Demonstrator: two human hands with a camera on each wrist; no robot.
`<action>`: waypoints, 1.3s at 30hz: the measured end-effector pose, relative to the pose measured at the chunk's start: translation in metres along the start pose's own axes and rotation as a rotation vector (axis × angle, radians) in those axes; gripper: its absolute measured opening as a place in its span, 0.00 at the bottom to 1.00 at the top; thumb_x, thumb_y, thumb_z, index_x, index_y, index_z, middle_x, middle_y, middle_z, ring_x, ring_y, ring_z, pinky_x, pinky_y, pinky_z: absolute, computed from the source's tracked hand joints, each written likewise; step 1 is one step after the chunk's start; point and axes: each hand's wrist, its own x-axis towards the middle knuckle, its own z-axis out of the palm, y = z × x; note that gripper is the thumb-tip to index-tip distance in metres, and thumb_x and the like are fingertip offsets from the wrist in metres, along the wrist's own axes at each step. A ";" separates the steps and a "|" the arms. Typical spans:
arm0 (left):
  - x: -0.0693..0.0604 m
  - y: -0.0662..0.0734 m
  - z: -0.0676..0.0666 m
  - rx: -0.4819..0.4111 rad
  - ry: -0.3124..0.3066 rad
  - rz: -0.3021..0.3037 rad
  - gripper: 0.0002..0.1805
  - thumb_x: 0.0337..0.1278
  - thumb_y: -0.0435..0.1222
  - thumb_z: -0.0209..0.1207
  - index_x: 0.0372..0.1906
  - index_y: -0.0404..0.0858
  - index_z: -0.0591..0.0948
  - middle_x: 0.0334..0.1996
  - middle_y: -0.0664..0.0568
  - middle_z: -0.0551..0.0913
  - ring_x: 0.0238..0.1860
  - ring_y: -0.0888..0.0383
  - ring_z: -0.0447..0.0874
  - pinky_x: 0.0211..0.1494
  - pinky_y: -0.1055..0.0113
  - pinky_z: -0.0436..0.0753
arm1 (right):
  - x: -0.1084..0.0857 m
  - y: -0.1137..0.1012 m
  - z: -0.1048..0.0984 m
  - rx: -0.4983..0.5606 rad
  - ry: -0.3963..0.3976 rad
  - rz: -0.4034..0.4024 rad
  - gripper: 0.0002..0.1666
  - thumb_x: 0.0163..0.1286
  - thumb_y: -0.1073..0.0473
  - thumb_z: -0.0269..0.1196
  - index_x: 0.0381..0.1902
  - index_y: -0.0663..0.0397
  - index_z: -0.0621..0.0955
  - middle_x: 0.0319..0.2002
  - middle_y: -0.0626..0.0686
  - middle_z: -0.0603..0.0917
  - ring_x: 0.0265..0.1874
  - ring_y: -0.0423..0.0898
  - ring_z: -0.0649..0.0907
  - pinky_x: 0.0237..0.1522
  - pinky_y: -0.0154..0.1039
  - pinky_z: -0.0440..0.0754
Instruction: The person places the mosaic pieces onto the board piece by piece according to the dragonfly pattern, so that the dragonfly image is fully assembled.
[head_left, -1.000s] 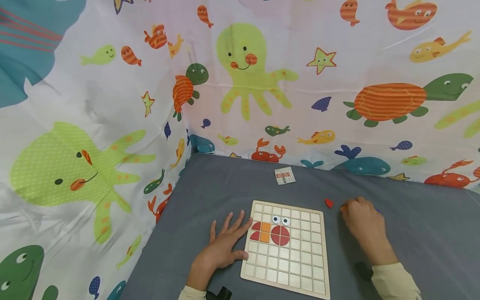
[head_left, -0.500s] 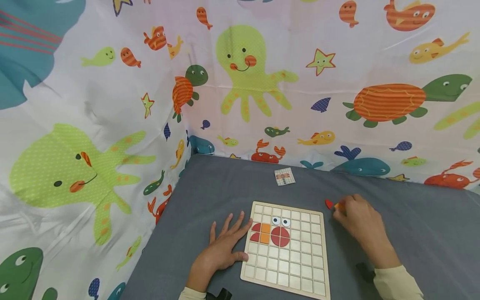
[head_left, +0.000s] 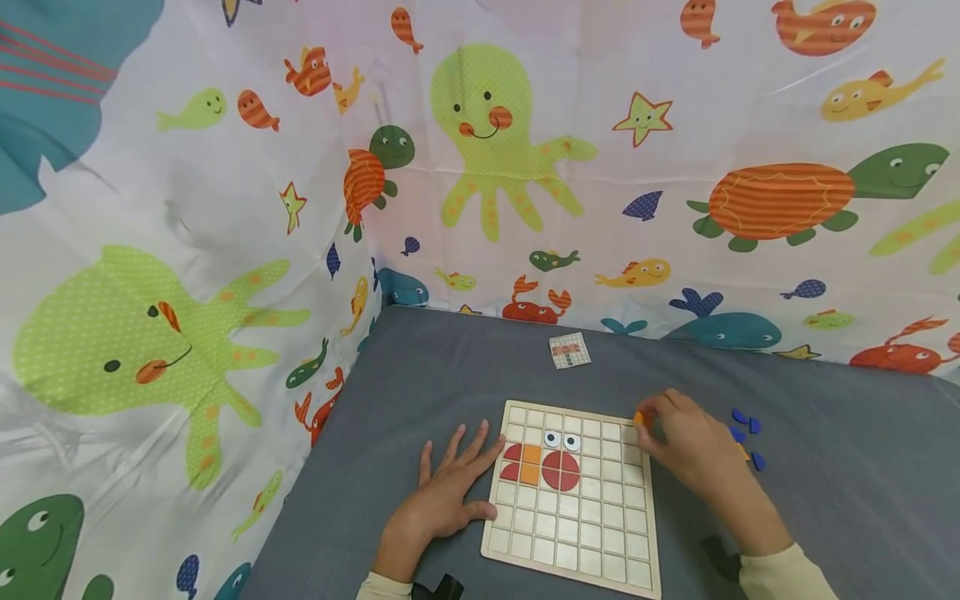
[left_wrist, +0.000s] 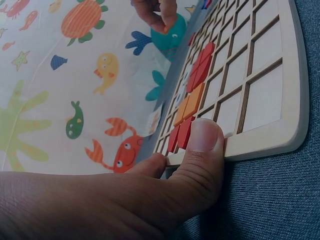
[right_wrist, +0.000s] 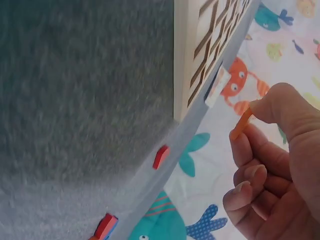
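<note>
A small orange piece point(right_wrist: 243, 124), thin and seen almost edge-on so that I cannot tell its full shape, is pinched between the thumb and index finger of the right hand point(head_left: 686, 440), raised near the far right corner of the wooden grid board point(head_left: 567, 533). On this board lie red pieces point(head_left: 552, 462), two orange squares point(head_left: 531, 455) and two eye pieces point(head_left: 552, 438), while the left hand point(head_left: 444, 500), its fingers spread wide, touches the left edge. Farther out, blue pieces point(head_left: 738, 415) lie beside another orange piece point(head_left: 742, 451), partly hidden by the right hand, and a card point(head_left: 569, 351) shows a grid picture too small to read clearly.
</note>
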 end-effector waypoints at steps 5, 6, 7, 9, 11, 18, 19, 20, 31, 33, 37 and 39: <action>0.001 0.000 0.000 -0.001 -0.001 -0.008 0.56 0.55 0.51 0.71 0.86 0.65 0.53 0.87 0.61 0.41 0.87 0.46 0.29 0.78 0.30 0.21 | -0.002 -0.007 0.005 0.000 -0.031 -0.056 0.12 0.65 0.56 0.75 0.43 0.53 0.86 0.41 0.48 0.83 0.32 0.41 0.80 0.27 0.38 0.82; 0.001 0.000 0.000 0.002 0.002 -0.006 0.57 0.55 0.51 0.72 0.86 0.65 0.53 0.87 0.60 0.42 0.87 0.46 0.29 0.77 0.29 0.21 | -0.003 -0.008 0.006 0.001 -0.038 -0.067 0.11 0.65 0.56 0.75 0.42 0.52 0.86 0.41 0.47 0.83 0.32 0.40 0.79 0.27 0.37 0.81; 0.001 0.003 -0.002 0.006 -0.001 -0.010 0.56 0.55 0.51 0.72 0.86 0.64 0.54 0.87 0.59 0.42 0.87 0.45 0.30 0.78 0.28 0.22 | -0.003 -0.010 0.007 -0.001 -0.050 -0.075 0.11 0.65 0.56 0.75 0.42 0.52 0.85 0.41 0.47 0.82 0.32 0.39 0.79 0.27 0.37 0.81; 0.000 0.005 -0.004 0.004 -0.003 -0.011 0.56 0.55 0.50 0.72 0.86 0.63 0.54 0.87 0.57 0.43 0.87 0.44 0.31 0.78 0.28 0.23 | -0.004 -0.013 0.009 0.004 -0.076 -0.093 0.12 0.65 0.55 0.75 0.43 0.51 0.85 0.40 0.45 0.81 0.31 0.38 0.77 0.27 0.36 0.80; 0.000 0.005 -0.005 0.003 -0.002 -0.009 0.56 0.55 0.49 0.73 0.86 0.63 0.54 0.87 0.57 0.44 0.87 0.43 0.31 0.77 0.27 0.23 | -0.004 -0.016 0.012 0.001 -0.087 -0.126 0.13 0.65 0.56 0.76 0.43 0.51 0.84 0.40 0.45 0.80 0.30 0.37 0.76 0.26 0.33 0.79; 0.002 -0.002 0.001 0.017 0.014 -0.008 0.57 0.54 0.50 0.73 0.86 0.66 0.53 0.87 0.60 0.42 0.87 0.45 0.30 0.77 0.29 0.21 | -0.008 -0.027 0.017 0.007 -0.142 -0.188 0.18 0.63 0.55 0.78 0.47 0.51 0.85 0.41 0.43 0.79 0.33 0.35 0.77 0.30 0.32 0.84; 0.002 -0.002 0.001 0.016 0.015 -0.008 0.57 0.54 0.50 0.73 0.86 0.67 0.53 0.87 0.60 0.42 0.87 0.45 0.30 0.77 0.29 0.21 | -0.008 -0.029 0.018 0.008 -0.145 -0.193 0.18 0.63 0.54 0.79 0.48 0.51 0.85 0.41 0.43 0.79 0.34 0.35 0.77 0.31 0.33 0.84; 0.002 -0.001 0.001 0.017 0.015 -0.010 0.57 0.54 0.50 0.73 0.86 0.67 0.53 0.87 0.60 0.42 0.87 0.46 0.30 0.77 0.29 0.21 | -0.008 -0.031 0.018 0.008 -0.148 -0.197 0.18 0.63 0.54 0.79 0.47 0.50 0.85 0.41 0.43 0.79 0.34 0.36 0.77 0.31 0.33 0.84; -0.004 0.010 -0.009 -0.005 -0.002 0.008 0.56 0.56 0.48 0.72 0.87 0.61 0.54 0.87 0.54 0.44 0.87 0.40 0.32 0.77 0.26 0.23 | -0.008 -0.045 0.032 -0.033 -0.144 -0.293 0.14 0.63 0.56 0.78 0.44 0.51 0.87 0.38 0.44 0.81 0.33 0.37 0.78 0.31 0.34 0.87; -0.005 0.010 -0.010 -0.001 -0.003 0.016 0.56 0.57 0.48 0.72 0.87 0.60 0.54 0.87 0.53 0.44 0.86 0.40 0.33 0.76 0.24 0.25 | -0.009 -0.046 0.034 -0.038 -0.137 -0.305 0.14 0.63 0.57 0.78 0.44 0.51 0.87 0.37 0.44 0.80 0.33 0.37 0.78 0.30 0.34 0.86; -0.005 0.012 -0.010 0.011 -0.016 0.005 0.55 0.58 0.48 0.72 0.87 0.60 0.54 0.88 0.53 0.43 0.87 0.40 0.33 0.77 0.25 0.25 | -0.010 -0.047 0.037 -0.050 -0.127 -0.310 0.13 0.63 0.57 0.78 0.43 0.51 0.87 0.36 0.44 0.80 0.32 0.37 0.77 0.31 0.35 0.87; -0.004 0.011 -0.009 0.011 -0.010 0.012 0.55 0.58 0.48 0.72 0.87 0.60 0.55 0.87 0.53 0.44 0.86 0.39 0.33 0.76 0.24 0.26 | -0.011 -0.047 0.038 -0.056 -0.119 -0.310 0.13 0.62 0.58 0.79 0.43 0.51 0.88 0.36 0.44 0.80 0.32 0.38 0.78 0.31 0.35 0.87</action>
